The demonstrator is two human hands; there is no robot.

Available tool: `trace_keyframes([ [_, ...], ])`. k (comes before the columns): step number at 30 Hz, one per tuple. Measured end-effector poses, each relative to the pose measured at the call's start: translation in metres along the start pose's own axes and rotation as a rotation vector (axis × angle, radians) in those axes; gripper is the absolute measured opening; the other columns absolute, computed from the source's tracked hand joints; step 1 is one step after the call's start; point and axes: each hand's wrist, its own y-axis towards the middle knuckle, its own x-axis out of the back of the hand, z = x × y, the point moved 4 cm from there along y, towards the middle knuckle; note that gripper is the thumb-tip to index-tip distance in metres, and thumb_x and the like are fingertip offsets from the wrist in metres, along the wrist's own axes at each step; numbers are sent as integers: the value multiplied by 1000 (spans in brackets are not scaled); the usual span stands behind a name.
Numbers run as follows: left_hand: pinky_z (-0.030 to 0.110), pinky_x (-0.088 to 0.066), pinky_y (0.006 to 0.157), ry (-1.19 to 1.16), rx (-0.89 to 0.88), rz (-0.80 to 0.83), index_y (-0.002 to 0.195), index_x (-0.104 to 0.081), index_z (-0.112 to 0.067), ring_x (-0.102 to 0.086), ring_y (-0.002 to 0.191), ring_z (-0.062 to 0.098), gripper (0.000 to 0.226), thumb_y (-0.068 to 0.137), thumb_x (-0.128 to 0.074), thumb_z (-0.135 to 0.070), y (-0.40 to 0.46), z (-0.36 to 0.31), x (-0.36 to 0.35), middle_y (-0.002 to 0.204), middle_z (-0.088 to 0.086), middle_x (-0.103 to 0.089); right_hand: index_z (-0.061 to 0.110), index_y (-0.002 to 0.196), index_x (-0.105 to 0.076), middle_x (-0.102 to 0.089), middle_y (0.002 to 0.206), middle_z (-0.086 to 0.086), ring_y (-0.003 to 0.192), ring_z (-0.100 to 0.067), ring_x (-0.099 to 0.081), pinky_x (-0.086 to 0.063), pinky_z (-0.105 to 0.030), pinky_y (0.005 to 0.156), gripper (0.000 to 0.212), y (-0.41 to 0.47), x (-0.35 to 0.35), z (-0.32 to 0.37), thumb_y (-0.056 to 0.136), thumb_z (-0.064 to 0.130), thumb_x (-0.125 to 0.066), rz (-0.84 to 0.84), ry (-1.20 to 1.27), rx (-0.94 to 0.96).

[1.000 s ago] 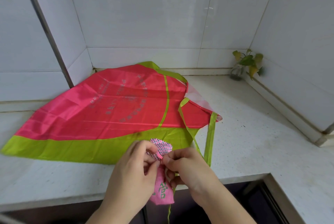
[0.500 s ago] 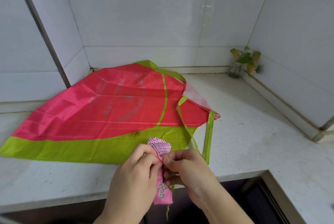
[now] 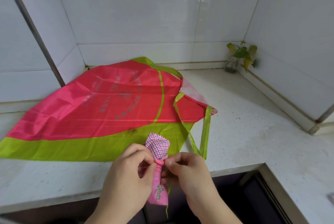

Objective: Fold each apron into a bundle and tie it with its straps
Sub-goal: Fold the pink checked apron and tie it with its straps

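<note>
Bundle (image 3: 157, 167) — between both hands' fingers (image 3: 150, 165)

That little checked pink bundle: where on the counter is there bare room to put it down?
Bare speckled counter lies right of the spread red and green apron, between its green straps and the tiled wall with the potted plant. A narrower strip runs along the front edge. The left and middle are covered.

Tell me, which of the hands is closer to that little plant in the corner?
Right. The right hand holds the pink bundle on the side toward the plant; the left hand holds it from the far side.
</note>
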Motion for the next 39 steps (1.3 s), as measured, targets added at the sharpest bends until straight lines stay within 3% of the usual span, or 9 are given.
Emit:
trace_keyframes([
  [11,33,-63,72,-106,76,-31,68,-70,-25,-72,91,13,33,77,-85,3,-6,10,-1,95,-10,-69,-3,79,-65,-74,66,-11,59,-27,-75,-65,-42,63,10,-6,2,3,89,-6,-66,-143,-298,95],
  [16,20,-56,76,-99,130,-10,68,-73,-27,-72,90,9,32,76,-87,0,-6,13,2,92,-11,-71,8,77,-67,-74,67,-8,60,-25,-75,-64,-51,67,11,-4,3,0,87,5,-68,-168,-411,137],
  [18,20,-55,82,-90,124,-12,76,-74,-31,-71,94,8,28,82,-85,-6,-5,15,7,96,-12,-71,16,78,-67,-74,68,-4,61,-23,-74,-63,-49,67,13,-3,3,1,91,16,-64,-172,-456,177],
  [21,4,-43,84,7,107,-4,95,-71,-40,-66,101,-5,24,88,-78,-18,-7,15,11,103,-24,-70,22,90,-66,-74,68,-2,61,-16,-70,-57,-39,63,12,-4,-3,6,97,32,-62,-117,-458,172],
  [26,12,-53,83,-219,278,200,107,-74,-36,-72,97,-2,48,91,-64,9,-8,7,3,98,-24,-77,27,102,-62,-73,88,7,83,-8,-70,-57,-33,76,52,-3,-14,8,71,67,-70,-86,-582,141],
  [31,17,-51,90,-336,203,96,113,-71,-30,-69,109,2,27,94,-73,-10,3,3,27,110,-16,-75,9,97,-71,-73,82,-12,70,-19,-65,-52,-33,58,29,-10,-9,23,78,28,-83,93,-212,157],
  [34,21,-52,90,-329,288,86,102,-74,-39,-69,101,4,9,99,-67,-34,11,-2,39,103,-15,-75,10,104,-71,-75,96,-20,77,-26,-70,-53,-35,68,31,-27,-3,50,76,18,-82,222,-155,254],
  [36,41,-52,92,-336,412,198,91,-77,-30,-72,90,13,27,93,-69,-55,5,-5,41,90,-3,-78,13,101,-71,-76,96,-15,82,-27,-73,-56,-35,73,26,-37,1,67,79,5,-82,253,-224,344],
  [39,46,-55,94,-516,717,414,85,-84,-17,-76,91,20,57,84,-66,-72,-1,-25,31,93,8,-81,19,98,-71,-75,94,-13,85,-26,-71,-56,-39,75,31,-56,-1,91,79,-5,-75,238,-376,495],
])
